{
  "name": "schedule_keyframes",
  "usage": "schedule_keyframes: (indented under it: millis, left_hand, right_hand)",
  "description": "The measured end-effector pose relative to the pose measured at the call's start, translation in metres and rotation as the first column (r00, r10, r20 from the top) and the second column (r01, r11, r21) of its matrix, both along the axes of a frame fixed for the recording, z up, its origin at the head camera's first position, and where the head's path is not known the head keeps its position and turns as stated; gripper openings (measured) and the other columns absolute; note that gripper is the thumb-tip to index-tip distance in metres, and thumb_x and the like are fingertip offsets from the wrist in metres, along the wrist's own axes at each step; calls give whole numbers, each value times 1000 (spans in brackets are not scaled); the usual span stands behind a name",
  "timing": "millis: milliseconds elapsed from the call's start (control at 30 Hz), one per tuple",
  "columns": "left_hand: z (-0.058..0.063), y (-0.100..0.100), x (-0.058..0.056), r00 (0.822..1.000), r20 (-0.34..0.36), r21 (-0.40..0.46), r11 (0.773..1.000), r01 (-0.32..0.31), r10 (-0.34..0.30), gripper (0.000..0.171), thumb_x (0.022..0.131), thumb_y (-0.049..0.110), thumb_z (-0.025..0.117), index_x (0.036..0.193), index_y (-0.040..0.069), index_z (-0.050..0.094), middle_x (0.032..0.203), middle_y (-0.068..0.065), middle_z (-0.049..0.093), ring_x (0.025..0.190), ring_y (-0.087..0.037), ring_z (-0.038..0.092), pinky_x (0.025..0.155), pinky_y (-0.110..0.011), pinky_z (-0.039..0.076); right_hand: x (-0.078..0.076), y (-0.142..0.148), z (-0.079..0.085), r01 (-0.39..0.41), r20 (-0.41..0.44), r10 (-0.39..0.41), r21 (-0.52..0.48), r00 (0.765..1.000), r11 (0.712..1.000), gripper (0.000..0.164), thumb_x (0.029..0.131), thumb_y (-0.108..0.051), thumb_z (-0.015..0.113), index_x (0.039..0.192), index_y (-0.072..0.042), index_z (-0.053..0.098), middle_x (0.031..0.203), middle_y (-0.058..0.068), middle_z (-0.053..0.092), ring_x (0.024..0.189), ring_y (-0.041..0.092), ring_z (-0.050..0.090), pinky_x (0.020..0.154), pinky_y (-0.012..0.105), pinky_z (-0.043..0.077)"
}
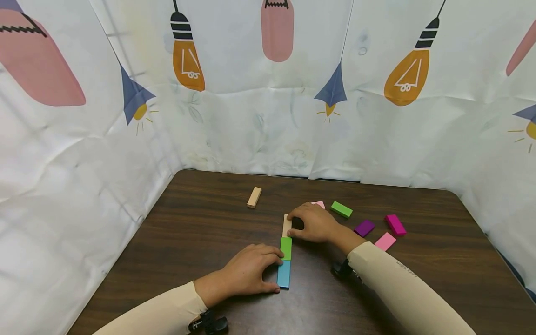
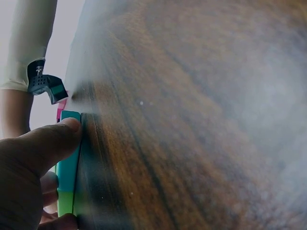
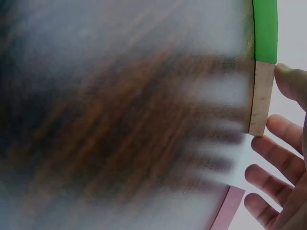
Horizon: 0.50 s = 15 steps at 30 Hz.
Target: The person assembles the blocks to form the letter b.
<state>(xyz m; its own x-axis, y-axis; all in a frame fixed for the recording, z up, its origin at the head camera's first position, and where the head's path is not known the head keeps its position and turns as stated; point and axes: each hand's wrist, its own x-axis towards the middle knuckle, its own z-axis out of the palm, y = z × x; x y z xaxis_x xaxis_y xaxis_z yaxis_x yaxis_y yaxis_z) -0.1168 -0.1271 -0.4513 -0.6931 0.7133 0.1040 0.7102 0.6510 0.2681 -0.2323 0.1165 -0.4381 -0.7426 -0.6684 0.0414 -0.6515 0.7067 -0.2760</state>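
Three flat blocks lie end to end in a row: a blue block (image 1: 284, 274) nearest me, a green block (image 1: 286, 249) in the middle and a plain wooden block (image 1: 286, 225) at the far end. On the row's left side my left hand (image 1: 251, 270) touches with its fingertips and thumb. In the left wrist view its thumb rests against the blue block (image 2: 70, 165). From the right, my right hand (image 1: 316, 223) has thumb and index fingertip at the wooden block's side. The right wrist view shows that thumb at the wooden block (image 3: 261, 98), near its joint with green; the other fingers are spread.
Another plain wooden block (image 1: 254, 197) lies at the back left. Right of the row are a green block (image 1: 341, 209), a purple block (image 1: 364, 228), a magenta block (image 1: 395, 224) and a pink block (image 1: 385, 241). Another pink block (image 1: 319, 204) is partly hidden behind my right hand.
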Motion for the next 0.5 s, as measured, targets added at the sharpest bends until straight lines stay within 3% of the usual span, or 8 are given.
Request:
schedule_keyframes:
  millis: [500]
  left_hand:
    - [1,1,1,1000,6,-5,1000,1,-1,53,83,54,82,121,20,72,135,9,61,124,-14,57,103,-42,47]
  right_hand:
    - [-1,0,-2,-12,-5,12,-8,1000,1000,48,91,-49,74,127,-18,70,129,-2,68,124,23,57,106,45,45]
